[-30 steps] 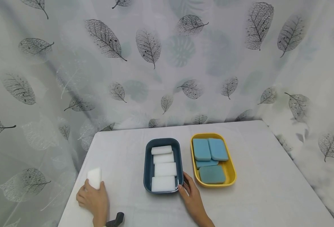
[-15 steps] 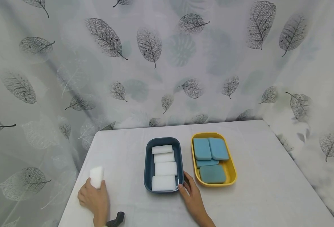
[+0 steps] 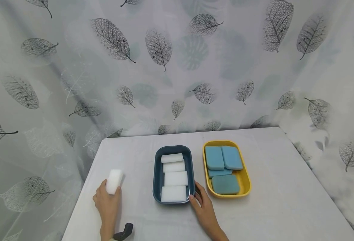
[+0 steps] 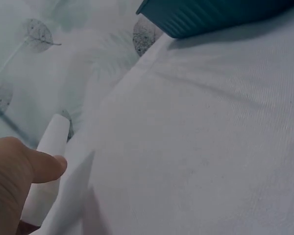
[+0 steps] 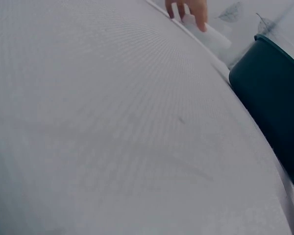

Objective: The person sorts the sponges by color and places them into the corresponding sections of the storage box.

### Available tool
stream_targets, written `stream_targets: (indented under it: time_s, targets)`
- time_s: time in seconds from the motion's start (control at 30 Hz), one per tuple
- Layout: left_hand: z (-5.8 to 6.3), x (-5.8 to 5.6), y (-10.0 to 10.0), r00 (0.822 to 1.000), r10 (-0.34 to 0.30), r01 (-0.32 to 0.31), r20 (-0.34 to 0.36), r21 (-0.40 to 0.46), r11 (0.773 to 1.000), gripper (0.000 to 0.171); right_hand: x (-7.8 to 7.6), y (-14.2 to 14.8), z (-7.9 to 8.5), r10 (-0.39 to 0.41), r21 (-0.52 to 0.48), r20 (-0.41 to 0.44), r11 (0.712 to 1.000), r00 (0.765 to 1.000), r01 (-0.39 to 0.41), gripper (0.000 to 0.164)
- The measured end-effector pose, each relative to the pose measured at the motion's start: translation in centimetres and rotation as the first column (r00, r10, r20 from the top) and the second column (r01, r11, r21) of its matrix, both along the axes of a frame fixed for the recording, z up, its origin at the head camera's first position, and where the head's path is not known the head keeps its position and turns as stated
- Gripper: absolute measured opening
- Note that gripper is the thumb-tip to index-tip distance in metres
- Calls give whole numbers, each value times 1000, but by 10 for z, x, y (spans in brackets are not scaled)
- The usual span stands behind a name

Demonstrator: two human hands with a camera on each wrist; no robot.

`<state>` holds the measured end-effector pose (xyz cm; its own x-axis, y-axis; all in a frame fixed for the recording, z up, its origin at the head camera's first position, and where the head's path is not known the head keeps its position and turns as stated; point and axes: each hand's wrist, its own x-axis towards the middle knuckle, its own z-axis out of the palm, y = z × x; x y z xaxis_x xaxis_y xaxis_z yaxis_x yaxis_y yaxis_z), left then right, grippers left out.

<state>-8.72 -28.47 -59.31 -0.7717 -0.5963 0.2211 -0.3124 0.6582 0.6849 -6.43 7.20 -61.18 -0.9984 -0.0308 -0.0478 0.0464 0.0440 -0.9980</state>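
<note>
My left hand (image 3: 107,202) grips a white sponge block (image 3: 115,181) between thumb and fingers at the left of the table. In the left wrist view the thumb presses along the side of this sponge (image 4: 46,188). To the right stands a dark blue plastic basket (image 3: 156,177) with several white sponges (image 3: 175,178) laid in a column. At its front right corner my right hand (image 3: 204,211) holds the wall, thumb at the corner and fingers along the side. The right wrist view shows the basket's outer wall (image 5: 267,93) and barely any of the right hand.
A yellow basket (image 3: 246,177) with several blue sponges (image 3: 225,184) stands just right of the dark blue one. White cloth covers the table (image 3: 285,187). Behind it hangs a leaf-patterned curtain (image 3: 177,67).
The left hand has moved to the right and farther from me with the white sponge, which now tilts right. The right hand and both baskets hold their places.
</note>
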Motion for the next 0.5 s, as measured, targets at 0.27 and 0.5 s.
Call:
stream_targets:
  time_s: [0.27, 0.5]
  targets:
    - [20, -5, 14, 996, -80, 80, 48, 8, 997, 76, 1, -1, 1, 5, 5, 11, 1000, 1000, -5, 61]
    - [41, -12, 32, 976, -219, 219, 14, -22, 976, 76, 1, 0, 3, 6, -2, 17, 1000, 1000, -6, 60]
